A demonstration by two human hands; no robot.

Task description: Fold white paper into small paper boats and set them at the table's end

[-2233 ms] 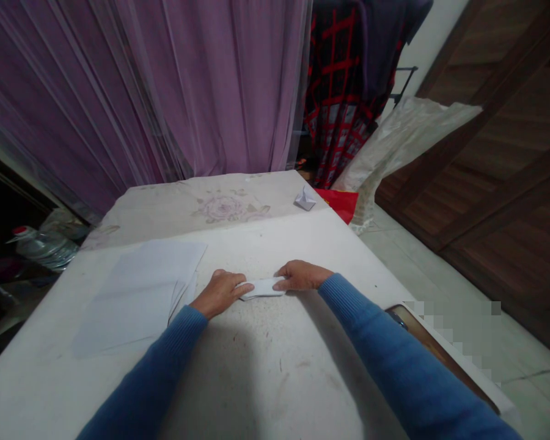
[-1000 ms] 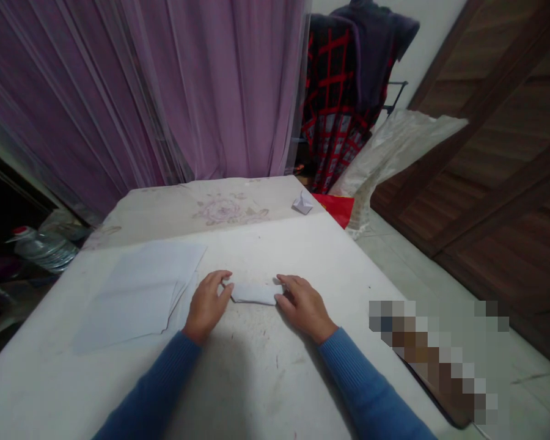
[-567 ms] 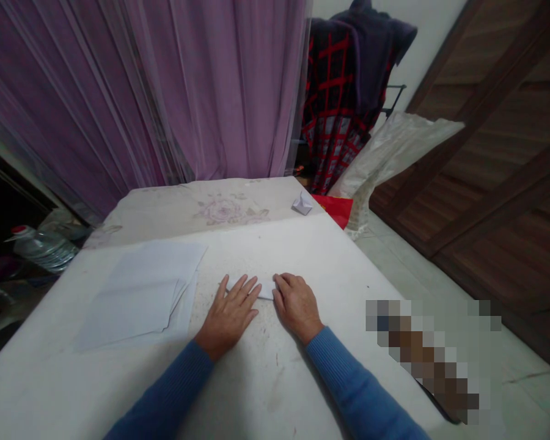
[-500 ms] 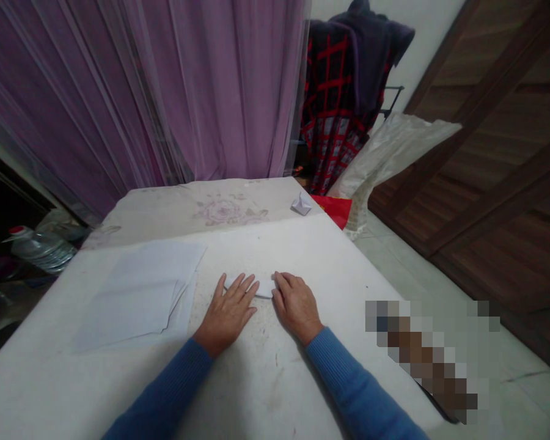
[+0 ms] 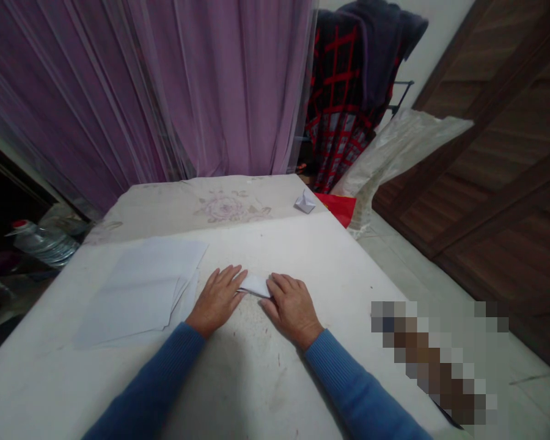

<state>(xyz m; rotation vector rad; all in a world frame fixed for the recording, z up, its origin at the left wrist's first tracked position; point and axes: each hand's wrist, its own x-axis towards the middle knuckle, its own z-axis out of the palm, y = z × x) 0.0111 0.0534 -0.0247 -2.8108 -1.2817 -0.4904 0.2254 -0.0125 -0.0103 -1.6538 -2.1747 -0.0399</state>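
Note:
A small folded piece of white paper (image 5: 256, 285) lies on the table between my hands, its layered front edge facing me. My left hand (image 5: 216, 299) holds the paper's left end, fingers close together over it and thumb at the near edge. At the other end my right hand (image 5: 294, 308) grips the paper, with bent fingers on top and the thumb in front. Both ends of the paper are hidden under my fingers. To the left is a stack of loose white sheets (image 5: 132, 293).
A small folded paper shape (image 5: 305, 202) stands near the far right corner of the white table (image 5: 275, 391). Beyond that edge are a red bag (image 5: 341, 209) and clear plastic sheeting (image 5: 394, 146). A large bottle (image 5: 43, 244) stands left of the table. Purple curtains (image 5: 229, 91) hang behind.
My left hand's spread fingers have drawn together at the paper's left end, uncovering more of its middle. My right hand stays at the right end. The view has shifted slightly.

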